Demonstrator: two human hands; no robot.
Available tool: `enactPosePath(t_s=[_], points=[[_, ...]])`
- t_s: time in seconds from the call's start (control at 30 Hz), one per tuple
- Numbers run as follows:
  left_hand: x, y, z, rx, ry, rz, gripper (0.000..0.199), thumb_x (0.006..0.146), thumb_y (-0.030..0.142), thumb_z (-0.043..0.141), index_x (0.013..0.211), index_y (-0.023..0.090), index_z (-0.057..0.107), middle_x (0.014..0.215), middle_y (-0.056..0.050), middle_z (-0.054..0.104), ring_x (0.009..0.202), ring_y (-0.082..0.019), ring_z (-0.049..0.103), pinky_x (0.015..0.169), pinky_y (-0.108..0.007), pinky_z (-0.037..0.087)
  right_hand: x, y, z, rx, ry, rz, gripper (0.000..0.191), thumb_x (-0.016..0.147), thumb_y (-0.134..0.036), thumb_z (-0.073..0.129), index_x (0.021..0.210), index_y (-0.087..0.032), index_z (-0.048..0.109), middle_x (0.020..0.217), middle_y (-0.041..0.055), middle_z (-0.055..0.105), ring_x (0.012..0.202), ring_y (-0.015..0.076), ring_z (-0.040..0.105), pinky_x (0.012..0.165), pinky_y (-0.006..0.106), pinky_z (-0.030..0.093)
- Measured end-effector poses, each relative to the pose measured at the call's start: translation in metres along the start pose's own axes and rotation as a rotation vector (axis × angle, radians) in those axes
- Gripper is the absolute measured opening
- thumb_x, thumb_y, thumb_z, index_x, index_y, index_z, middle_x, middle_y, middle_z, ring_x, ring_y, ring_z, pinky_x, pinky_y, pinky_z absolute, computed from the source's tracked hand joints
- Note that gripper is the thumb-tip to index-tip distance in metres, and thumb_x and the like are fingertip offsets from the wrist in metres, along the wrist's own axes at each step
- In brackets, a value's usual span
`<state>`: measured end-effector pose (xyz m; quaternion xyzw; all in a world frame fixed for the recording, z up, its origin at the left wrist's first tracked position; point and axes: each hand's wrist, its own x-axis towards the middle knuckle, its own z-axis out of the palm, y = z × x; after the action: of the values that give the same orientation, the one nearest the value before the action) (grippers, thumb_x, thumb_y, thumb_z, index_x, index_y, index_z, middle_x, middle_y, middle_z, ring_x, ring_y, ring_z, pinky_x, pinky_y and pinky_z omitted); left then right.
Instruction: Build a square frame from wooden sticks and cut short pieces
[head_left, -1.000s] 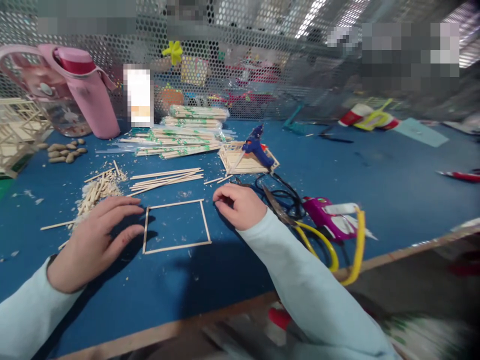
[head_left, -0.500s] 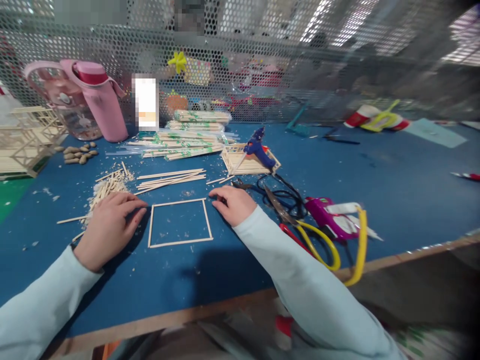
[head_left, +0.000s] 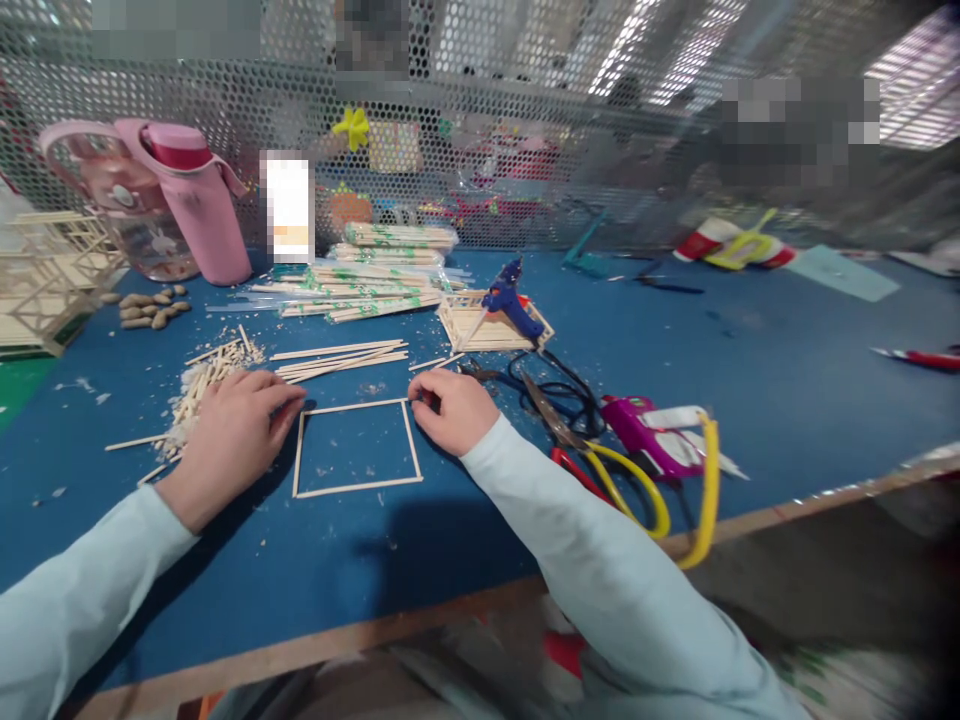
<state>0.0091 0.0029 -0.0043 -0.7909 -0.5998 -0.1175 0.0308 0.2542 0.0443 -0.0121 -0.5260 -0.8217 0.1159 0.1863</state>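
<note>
A rectangular frame of thin wooden sticks [head_left: 358, 489] lies flat on the blue tabletop between my hands. At its upper left corner is my left hand [head_left: 232, 435], palm down, its fingers bent and a small gap left before the thumb; I see nothing in it. My right hand [head_left: 457, 408] is curled at the upper right corner, with thumb and index fingertips closed against the stick there. How firmly it grips is hard to see. Beyond the frame lie several loose wooden sticks [head_left: 341, 358]. A heap of short stick pieces [head_left: 206, 390] is partly hidden behind my left hand.
A blue glue gun [head_left: 514, 305] rests on a small stick structure [head_left: 469, 330]. Yellow-handled scissors [head_left: 626, 485] and a purple tool [head_left: 652, 435] lie right of my forearm. Bagged sticks [head_left: 375, 275], peanuts [head_left: 154, 308] and a pink bottle [head_left: 202, 215] stand or lie behind.
Both hands have closed in on the frame's upper corners. The fingers of my left hand have drawn nearer its thumb. The view has shifted slightly; the frame looks unmoved.
</note>
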Motion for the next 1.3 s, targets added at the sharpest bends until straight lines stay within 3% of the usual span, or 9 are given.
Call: enactPosePath(t_s=[0.07, 0.2, 0.3, 0.57, 1.1, 1.23, 1.3], points=[[0.014, 0.008, 0.001, -0.007, -0.029, 0.091, 0.030, 0.087, 0.035, 0.041, 0.090, 0.025, 0.069, 0.093, -0.005, 0.066, 0.090, -0.023, 0.054, 0.078, -0.037, 0.038, -0.002, -0.004, -0.001, -0.016, -0.023, 0.040, 0.006, 0.069, -0.020, 0.055, 0.064, -0.018, 0.059, 0.065, 0.0005, 0.059, 0.059, 0.0121, 0.050, 0.059, 0.023, 0.036], [0.034, 0.027, 0.008, 0.001, -0.077, 0.224, 0.025, 0.083, 0.039, 0.049, 0.088, 0.026, 0.070, 0.090, -0.005, 0.066, 0.092, -0.025, 0.053, 0.077, -0.039, 0.035, -0.007, -0.007, 0.001, -0.067, -0.081, 0.095, 0.023, 0.069, -0.035, 0.058, 0.054, -0.019, 0.052, 0.059, -0.0010, 0.056, 0.054, 0.0111, 0.048, 0.055, 0.024, 0.031], [0.038, 0.034, 0.014, -0.010, -0.111, 0.257, 0.023, 0.084, 0.036, 0.050, 0.088, 0.026, 0.070, 0.087, -0.005, 0.067, 0.090, -0.024, 0.054, 0.076, -0.039, 0.033, -0.009, -0.009, 0.001, -0.114, -0.098, 0.105, 0.024, 0.069, -0.037, 0.059, 0.054, -0.020, 0.054, 0.059, -0.0009, 0.058, 0.056, 0.0122, 0.050, 0.054, 0.025, 0.029], [0.036, 0.031, 0.016, -0.062, -0.099, 0.226, 0.025, 0.086, 0.033, 0.046, 0.083, 0.025, 0.070, 0.085, -0.004, 0.067, 0.089, -0.024, 0.056, 0.079, -0.041, 0.032, -0.012, -0.015, 0.001, -0.159, -0.149, 0.107, 0.017, 0.071, -0.029, 0.056, 0.057, -0.021, 0.059, 0.065, 0.0017, 0.065, 0.064, 0.0160, 0.058, 0.057, 0.026, 0.033], [0.034, 0.033, 0.017, -0.068, -0.096, 0.208, 0.027, 0.086, 0.031, 0.043, 0.081, 0.025, 0.069, 0.085, -0.004, 0.067, 0.088, -0.024, 0.057, 0.079, -0.041, 0.034, -0.012, -0.016, 0.000, -0.134, -0.149, 0.135, 0.019, 0.071, -0.029, 0.057, 0.055, -0.020, 0.058, 0.060, 0.0010, 0.063, 0.059, 0.0147, 0.056, 0.056, 0.025, 0.032], [0.035, 0.026, 0.008, -0.098, -0.035, 0.165, 0.028, 0.088, 0.031, 0.040, 0.092, 0.022, 0.067, 0.094, -0.005, 0.068, 0.092, -0.023, 0.058, 0.080, -0.039, 0.038, -0.012, -0.012, 0.001, -0.055, -0.113, 0.087, 0.023, 0.072, -0.032, 0.059, 0.053, -0.019, 0.056, 0.055, -0.0010, 0.057, 0.053, 0.0116, 0.050, 0.053, 0.023, 0.031], [0.031, 0.017, -0.004, -0.119, 0.036, 0.114, 0.030, 0.088, 0.030, 0.038, 0.100, 0.021, 0.064, 0.097, -0.005, 0.067, 0.090, -0.022, 0.059, 0.078, -0.035, 0.041, -0.012, -0.010, -0.002, 0.033, -0.025, 0.049, 0.029, 0.075, -0.037, 0.057, 0.053, -0.018, 0.056, 0.050, -0.0024, 0.052, 0.049, 0.0097, 0.045, 0.051, 0.022, 0.031]])
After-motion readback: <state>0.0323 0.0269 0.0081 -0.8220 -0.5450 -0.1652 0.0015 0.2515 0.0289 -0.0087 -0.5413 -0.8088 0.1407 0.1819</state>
